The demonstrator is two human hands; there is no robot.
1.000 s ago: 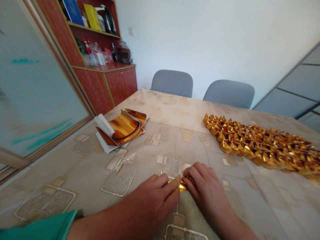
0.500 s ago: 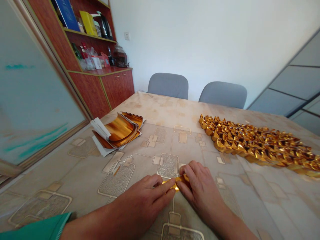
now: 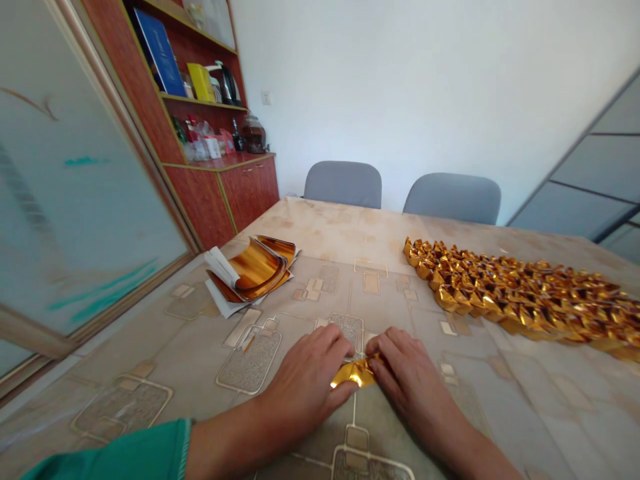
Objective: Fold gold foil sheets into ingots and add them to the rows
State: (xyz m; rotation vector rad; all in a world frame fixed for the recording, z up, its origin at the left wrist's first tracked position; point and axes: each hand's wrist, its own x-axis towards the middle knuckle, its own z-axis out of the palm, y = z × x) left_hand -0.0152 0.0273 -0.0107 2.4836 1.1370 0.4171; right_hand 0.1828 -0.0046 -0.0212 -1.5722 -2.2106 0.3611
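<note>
Head view. Your left hand [image 3: 309,375] and right hand [image 3: 406,373] meet over the near edge of the table [image 3: 325,230], approx. at its middle, w/ a small gold foil piece [image 3: 353,373] between them. The foil piece lies low on the patterned cloth, partly folded, its shiny left end showing and its right end hidden under your right hand. Left-hand fingers [image 3: 336,341] are curled and closed on the foil's left end, thumb at its near side; right-hand fingers [image 3: 381,347] are closed on its right end, tips touching the foil's top edge. The two hands sit just beside each other, fingertips nearly touching above the foil. A green sleeve [image 3: 125,457] covers your left arm at the near-left corner. Toward the table's left edge, well apart from the hands, lies a stack of gold sheets [image 3: 256,265], the top sheets curling upward, white backing showing at its left side. Along the right edge, from mid-table to the right corner, runs a dense band of folded gold pieces [image 3: 515,293], packed in rows. Beyond the far edge stand two grey chairs [image 3: 343,184], [image 3: 453,197]; a red-brown cabinet [image 3: 223,193] w/ shelves stands off the far-left corner.
</note>
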